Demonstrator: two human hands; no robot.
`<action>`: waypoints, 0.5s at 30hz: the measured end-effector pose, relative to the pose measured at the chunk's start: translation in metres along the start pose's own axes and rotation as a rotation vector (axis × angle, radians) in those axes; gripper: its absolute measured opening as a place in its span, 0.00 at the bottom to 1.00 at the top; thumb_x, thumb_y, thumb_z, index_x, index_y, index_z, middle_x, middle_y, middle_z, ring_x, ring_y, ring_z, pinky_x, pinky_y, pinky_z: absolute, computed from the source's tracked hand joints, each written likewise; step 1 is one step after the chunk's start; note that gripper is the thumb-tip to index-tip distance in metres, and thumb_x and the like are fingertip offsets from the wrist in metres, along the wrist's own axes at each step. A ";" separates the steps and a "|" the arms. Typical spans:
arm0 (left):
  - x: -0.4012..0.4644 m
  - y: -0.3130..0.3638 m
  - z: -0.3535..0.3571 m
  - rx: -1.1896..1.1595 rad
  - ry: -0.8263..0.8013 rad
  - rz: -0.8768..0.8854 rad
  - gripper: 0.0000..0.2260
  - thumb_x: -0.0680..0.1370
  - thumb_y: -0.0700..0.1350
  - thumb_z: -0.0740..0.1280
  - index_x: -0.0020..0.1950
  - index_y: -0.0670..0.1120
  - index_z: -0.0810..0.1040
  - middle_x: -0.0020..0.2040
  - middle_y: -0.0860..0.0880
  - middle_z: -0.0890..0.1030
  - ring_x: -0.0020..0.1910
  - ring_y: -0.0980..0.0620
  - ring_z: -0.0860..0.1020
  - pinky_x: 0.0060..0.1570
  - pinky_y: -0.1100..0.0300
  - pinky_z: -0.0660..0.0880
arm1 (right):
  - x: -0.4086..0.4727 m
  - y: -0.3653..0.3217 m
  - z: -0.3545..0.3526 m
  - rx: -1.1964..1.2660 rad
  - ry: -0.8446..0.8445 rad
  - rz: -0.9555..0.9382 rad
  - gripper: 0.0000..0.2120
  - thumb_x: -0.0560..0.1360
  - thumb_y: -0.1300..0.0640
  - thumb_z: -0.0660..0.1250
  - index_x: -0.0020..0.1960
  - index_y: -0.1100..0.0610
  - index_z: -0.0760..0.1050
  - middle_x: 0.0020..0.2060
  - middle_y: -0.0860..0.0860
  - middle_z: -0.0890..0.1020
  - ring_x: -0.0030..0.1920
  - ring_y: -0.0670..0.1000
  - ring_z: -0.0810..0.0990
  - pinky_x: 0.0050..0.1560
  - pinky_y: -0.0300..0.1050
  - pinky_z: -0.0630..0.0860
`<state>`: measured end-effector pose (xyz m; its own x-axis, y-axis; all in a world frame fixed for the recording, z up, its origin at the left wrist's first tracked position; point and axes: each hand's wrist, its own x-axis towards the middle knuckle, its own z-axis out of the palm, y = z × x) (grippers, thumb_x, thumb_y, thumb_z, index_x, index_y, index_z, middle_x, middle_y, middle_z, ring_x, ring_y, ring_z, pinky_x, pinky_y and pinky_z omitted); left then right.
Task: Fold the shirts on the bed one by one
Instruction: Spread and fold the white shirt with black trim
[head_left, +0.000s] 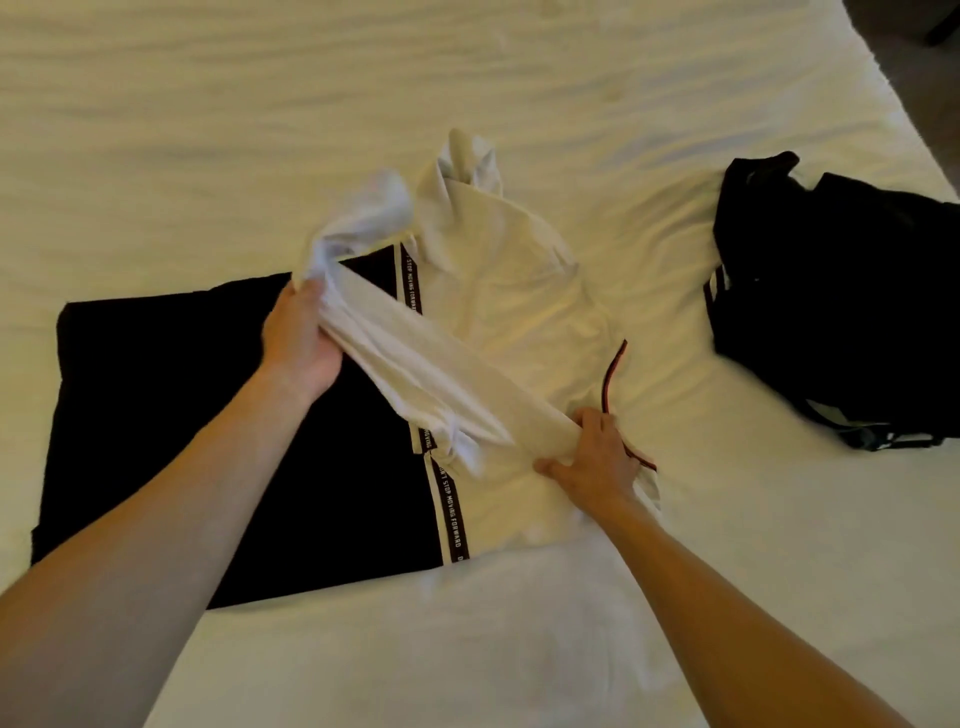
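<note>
A black-and-white shirt (498, 291) lies spread on the bed, its black lower half (208, 415) to the left and its white upper half to the right, split by a lettered stripe. One white sleeve (431, 379) is pulled diagonally across the shirt. My left hand (298, 338) grips the sleeve's cuff end above the black half. My right hand (597, 457) presses down on the sleeve where it meets the shoulder, beside a red-and-black collar trim (613, 374). The other sleeve (467, 161) lies bunched at the far side.
A crumpled black garment (831, 291) with white stripes lies on the right side of the bed. The white sheet (519, 649) is wrinkled all around. The bed's right edge (904, 109) runs diagonally, with dark floor beyond it.
</note>
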<state>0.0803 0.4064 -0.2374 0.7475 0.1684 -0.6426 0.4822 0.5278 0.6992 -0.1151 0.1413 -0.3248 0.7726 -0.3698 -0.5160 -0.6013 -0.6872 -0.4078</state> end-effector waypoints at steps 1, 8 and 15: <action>0.004 0.003 -0.014 -0.043 0.057 -0.065 0.16 0.82 0.38 0.61 0.70 0.43 0.73 0.61 0.43 0.79 0.58 0.45 0.79 0.54 0.52 0.77 | 0.001 0.000 0.000 -0.001 -0.002 0.003 0.35 0.63 0.43 0.79 0.64 0.50 0.66 0.63 0.49 0.69 0.63 0.55 0.72 0.54 0.57 0.71; 0.015 0.003 -0.046 0.230 0.203 -0.283 0.23 0.76 0.45 0.73 0.69 0.46 0.72 0.58 0.45 0.79 0.55 0.46 0.79 0.53 0.50 0.79 | -0.001 -0.001 -0.001 -0.020 0.011 -0.009 0.32 0.63 0.43 0.80 0.59 0.50 0.67 0.60 0.50 0.71 0.59 0.56 0.74 0.51 0.55 0.70; 0.002 0.045 -0.040 -0.016 -0.070 -0.056 0.14 0.68 0.38 0.63 0.53 0.46 0.77 0.53 0.46 0.81 0.57 0.45 0.79 0.57 0.47 0.77 | -0.003 -0.007 -0.005 -0.057 -0.011 0.019 0.36 0.64 0.42 0.79 0.64 0.51 0.66 0.64 0.52 0.70 0.61 0.59 0.74 0.54 0.59 0.73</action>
<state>0.0850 0.4638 -0.2192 0.7503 0.0798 -0.6562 0.5169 0.5481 0.6576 -0.1119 0.1436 -0.3167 0.7585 -0.3768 -0.5317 -0.6031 -0.7148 -0.3539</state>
